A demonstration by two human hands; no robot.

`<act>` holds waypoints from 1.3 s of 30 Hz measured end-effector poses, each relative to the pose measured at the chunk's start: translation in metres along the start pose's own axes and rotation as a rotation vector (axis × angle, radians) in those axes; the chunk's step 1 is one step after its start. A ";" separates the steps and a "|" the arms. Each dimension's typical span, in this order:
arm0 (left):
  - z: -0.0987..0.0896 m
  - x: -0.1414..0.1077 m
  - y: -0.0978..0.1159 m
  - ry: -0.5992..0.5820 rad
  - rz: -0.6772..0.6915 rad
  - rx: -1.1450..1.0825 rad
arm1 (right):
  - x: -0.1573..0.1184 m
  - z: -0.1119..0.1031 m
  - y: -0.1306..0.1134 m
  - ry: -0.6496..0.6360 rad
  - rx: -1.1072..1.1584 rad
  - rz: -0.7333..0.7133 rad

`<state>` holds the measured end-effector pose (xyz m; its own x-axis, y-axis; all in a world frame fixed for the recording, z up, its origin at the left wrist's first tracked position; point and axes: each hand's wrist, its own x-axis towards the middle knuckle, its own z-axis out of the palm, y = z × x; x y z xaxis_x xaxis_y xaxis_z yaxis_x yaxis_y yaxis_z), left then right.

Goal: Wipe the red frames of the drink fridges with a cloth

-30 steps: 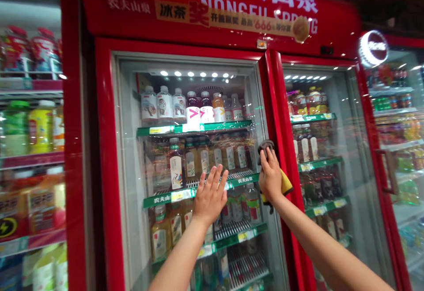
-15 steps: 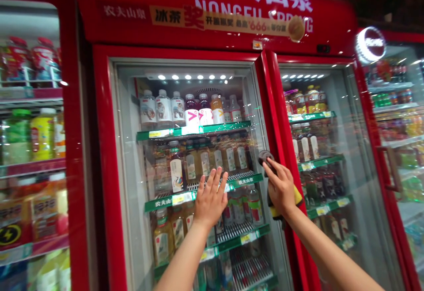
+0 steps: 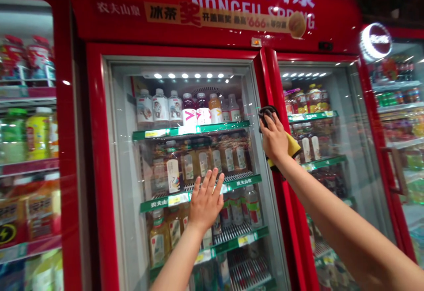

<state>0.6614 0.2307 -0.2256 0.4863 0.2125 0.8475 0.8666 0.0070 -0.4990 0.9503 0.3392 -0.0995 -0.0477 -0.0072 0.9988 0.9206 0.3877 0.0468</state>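
A glass door [image 3: 122,158] of a red drinks fridge [image 3: 96,149] stands closed in front of me. My left hand [image 3: 207,200] rests flat against the glass with its fingers stretched out and holds nothing. My right hand [image 3: 274,138] is higher up at the door's right edge, pressing a yellow and black cloth [image 3: 293,146]. The cloth's dark end bunches up beyond my fingertips, and its yellow side hangs out beside the palm. Behind the glass, bottles [image 3: 202,109] line several shelves with green price strips [image 3: 205,128].
A second fridge door [image 3: 347,105] with shelved drinks adjoins on the right, past the red door frame [image 3: 276,105]. Another red fridge [image 3: 62,127] with bottles stands on the left. Further right is a fridge [image 3: 397,101] below a round lit sign [image 3: 376,42].
My right hand has slid upward along the door's right edge with the cloth. My left hand has stayed at about the same spot on the glass. The view has shifted slightly.
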 end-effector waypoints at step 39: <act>-0.001 0.003 0.001 0.002 -0.001 0.074 | -0.029 0.019 -0.047 0.044 0.268 0.063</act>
<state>0.6640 0.2305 -0.2240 0.4854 0.2108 0.8485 0.8567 0.0792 -0.5097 0.9012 0.3390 -0.1311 0.0285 -0.0131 0.9995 0.7856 0.6185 -0.0143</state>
